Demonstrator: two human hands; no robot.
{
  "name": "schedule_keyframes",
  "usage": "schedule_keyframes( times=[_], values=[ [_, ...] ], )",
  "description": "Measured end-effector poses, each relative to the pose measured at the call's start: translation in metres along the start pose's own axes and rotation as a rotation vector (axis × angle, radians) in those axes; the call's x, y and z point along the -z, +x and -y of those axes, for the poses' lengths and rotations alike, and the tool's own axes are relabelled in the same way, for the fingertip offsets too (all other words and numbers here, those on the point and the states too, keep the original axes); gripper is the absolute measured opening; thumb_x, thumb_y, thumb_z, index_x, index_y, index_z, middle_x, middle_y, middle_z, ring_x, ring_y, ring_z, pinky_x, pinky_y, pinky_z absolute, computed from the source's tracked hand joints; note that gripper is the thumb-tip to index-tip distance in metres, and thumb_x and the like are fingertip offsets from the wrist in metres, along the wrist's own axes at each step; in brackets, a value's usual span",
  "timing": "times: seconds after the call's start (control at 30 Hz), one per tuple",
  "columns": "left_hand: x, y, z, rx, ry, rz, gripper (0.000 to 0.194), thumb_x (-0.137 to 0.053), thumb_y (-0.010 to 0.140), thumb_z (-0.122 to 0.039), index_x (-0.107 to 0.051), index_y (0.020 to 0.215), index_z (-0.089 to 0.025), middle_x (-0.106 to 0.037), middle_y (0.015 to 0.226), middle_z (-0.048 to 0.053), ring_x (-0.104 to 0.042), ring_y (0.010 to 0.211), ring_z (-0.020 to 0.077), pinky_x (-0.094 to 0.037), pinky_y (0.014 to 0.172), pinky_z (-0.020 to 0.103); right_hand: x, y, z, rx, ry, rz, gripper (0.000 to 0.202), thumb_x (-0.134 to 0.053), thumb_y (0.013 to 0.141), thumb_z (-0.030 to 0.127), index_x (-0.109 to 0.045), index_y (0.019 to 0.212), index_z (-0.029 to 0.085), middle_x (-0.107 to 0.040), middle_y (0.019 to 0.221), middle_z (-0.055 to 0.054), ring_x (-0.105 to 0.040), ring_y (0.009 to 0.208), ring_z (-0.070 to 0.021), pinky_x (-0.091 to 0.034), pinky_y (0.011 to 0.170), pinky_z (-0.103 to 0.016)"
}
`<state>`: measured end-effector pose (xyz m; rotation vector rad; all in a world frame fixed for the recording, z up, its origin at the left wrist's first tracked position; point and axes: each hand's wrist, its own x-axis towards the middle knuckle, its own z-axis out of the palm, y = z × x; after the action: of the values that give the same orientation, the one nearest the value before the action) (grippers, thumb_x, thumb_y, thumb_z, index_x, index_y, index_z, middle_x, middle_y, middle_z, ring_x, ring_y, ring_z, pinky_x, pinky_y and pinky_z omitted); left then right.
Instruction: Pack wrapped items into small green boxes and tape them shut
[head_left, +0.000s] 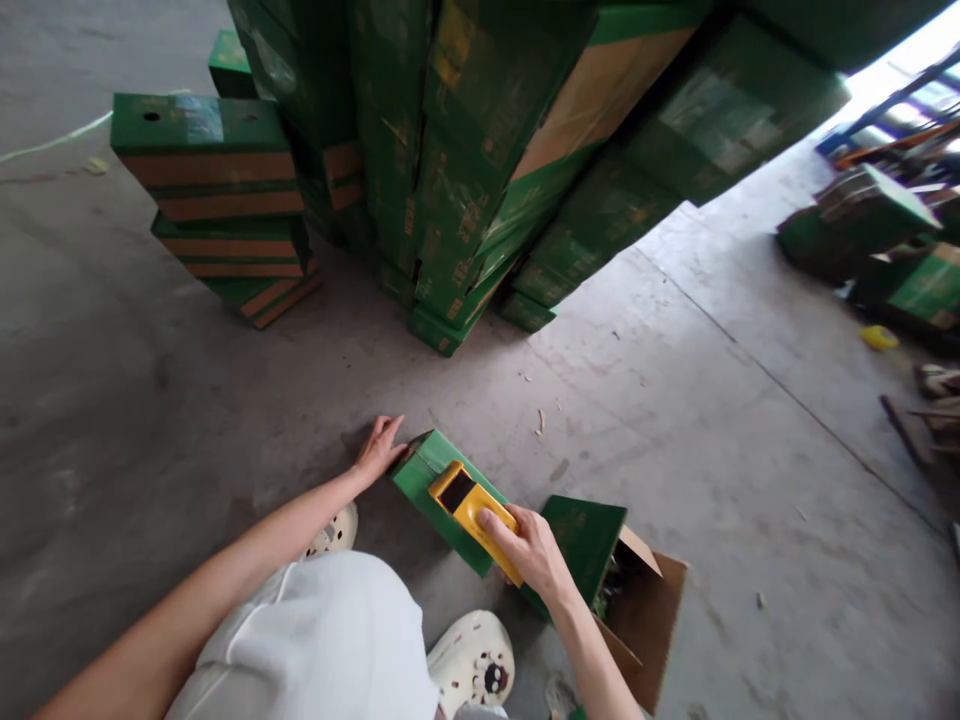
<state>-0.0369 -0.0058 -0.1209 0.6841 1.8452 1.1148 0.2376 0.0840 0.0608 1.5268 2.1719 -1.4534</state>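
1. Step in hand, as I judge it: working the yellow handheld tool (463, 498) along the top of the green box (420, 478); whether the tool touches the cardboard or sits just above it, I cannot tell
2. Right grip: the right hand (529, 545) is clamped round the tool's near end, thumb on top
3. Left grip: the left hand (380, 450) has its fingers apart, thumb at the box's far-left end, closed on nothing
4. The next move probably calls for a steady box and the tool kept in line with its long side
5. The box is low on the floor (675, 400), in front of the person, with an open carton (664, 625) near its right end
6. It looks bright green, oblong and set aslant, its top partly hidden by the tool
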Motion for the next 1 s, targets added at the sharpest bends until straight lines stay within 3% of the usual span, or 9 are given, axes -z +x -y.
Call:
schedule_keyframes(
  times=[0.17,0.3,0.37,0.5,0.63,0.73,0.83,0.9,1.0],
  values=[
    [0.009,-0.030,-0.012,0.010,-0.080,0.111,0.054,-0.057,0.099,-0.055,-0.063,0.145,-0.027,-0.066,0.142,0.012,-0.062,0.134,0.0271,-0.044,0.118,0.043,0.000,0.002,0.001,0.003,0.007,0.022,0.054,-0.063,0.087,0.067,-0.056,0.064,0.019,-0.050,0.055,0.001,-0.045,0.053,-0.0128,-0.025,0.047,-0.024],
    [0.017,-0.048,-0.026,0.010,-0.197,0.446,0.097,-0.082,0.081,-0.054,-0.038,0.165,-0.031,-0.052,0.161,0.007,-0.044,0.153,0.0297,-0.034,0.126,0.043,0.003,0.006,0.003,0.000,0.030,0.060,0.050,-0.069,0.082,0.063,-0.057,0.064,0.018,-0.049,0.056,0.002,-0.044,0.054,-0.0122,-0.026,0.047,-0.023],
    [0.021,-0.044,-0.032,0.052,-0.238,0.575,0.120,-0.093,0.068,-0.046,-0.030,0.168,-0.029,-0.053,0.160,0.009,-0.043,0.153,0.0327,-0.034,0.126,0.044,0.003,0.008,0.004,0.005,0.031,0.054,0.050,-0.070,0.081,0.062,-0.056,0.062,0.018,-0.047,0.055,0.003,-0.043,0.054,-0.0115,-0.025,0.047,-0.023],
    [0.025,-0.025,-0.040,0.095,-0.297,0.744,0.132,-0.092,0.064,-0.037,-0.014,0.171,-0.030,-0.047,0.165,0.010,-0.044,0.152,0.0321,-0.034,0.126,0.046,0.002,0.008,0.006,0.018,0.031,0.033,0.050,-0.071,0.079,0.062,-0.055,0.060,0.019,-0.048,0.053,0.002,-0.044,0.052,-0.0118,-0.023,0.046,-0.023],
    [0.030,-0.020,-0.045,0.123,-0.134,0.748,0.143,-0.091,0.064,-0.040,0.002,0.171,-0.027,-0.040,0.169,0.014,-0.039,0.155,0.0334,-0.031,0.126,0.050,0.001,0.004,0.011,-0.024,0.034,0.031,0.051,-0.066,0.082,0.064,-0.055,0.060,0.019,-0.049,0.052,0.002,-0.045,0.050,-0.0121,-0.024,0.046,-0.024],
    [0.034,-0.028,-0.053,-0.135,0.179,0.610,0.142,-0.090,0.066,-0.047,0.004,0.171,-0.024,-0.020,0.176,0.017,-0.020,0.162,0.0352,-0.019,0.130,0.052,0.002,0.002,0.016,-0.036,-0.001,-0.007,0.050,-0.066,0.083,0.062,-0.058,0.060,0.018,-0.051,0.055,0.001,-0.045,0.052,-0.0121,-0.024,0.046,-0.024],
    [0.029,-0.036,-0.066,-0.512,0.485,0.619,0.141,-0.091,0.062,-0.056,-0.008,0.172,-0.024,0.000,0.178,0.015,0.001,0.164,0.0390,0.000,0.131,0.056,0.003,0.001,0.019,-0.045,0.007,-0.028,0.049,-0.070,0.081,0.059,-0.055,0.056,0.019,-0.051,0.053,0.001,-0.046,0.051,-0.0115,-0.023,0.044,-0.023],
    [0.020,-0.035,-0.075,-0.657,0.620,0.686,0.144,-0.092,0.058,-0.060,-0.012,0.171,-0.021,-0.003,0.178,0.018,0.001,0.164,0.0427,0.009,0.129,0.060,0.004,0.002,0.018,-0.066,0.071,0.020,0.048,-0.070,0.082,0.060,-0.059,0.060,0.019,-0.055,0.052,0.000,-0.050,0.048,-0.0128,-0.026,0.043,-0.023],
    [0.007,-0.028,-0.082,-0.742,0.701,0.687,0.141,-0.092,0.056,-0.057,-0.019,0.170,-0.016,-0.021,0.174,0.022,-0.009,0.162,0.0451,0.011,0.129,0.059,0.003,0.002,0.015,-0.113,0.214,0.138,0.045,-0.068,0.084,0.063,-0.067,0.075,0.018,-0.065,0.054,-0.003,-0.061,0.046,-0.0188,-0.035,0.041,-0.024]
  ],
)
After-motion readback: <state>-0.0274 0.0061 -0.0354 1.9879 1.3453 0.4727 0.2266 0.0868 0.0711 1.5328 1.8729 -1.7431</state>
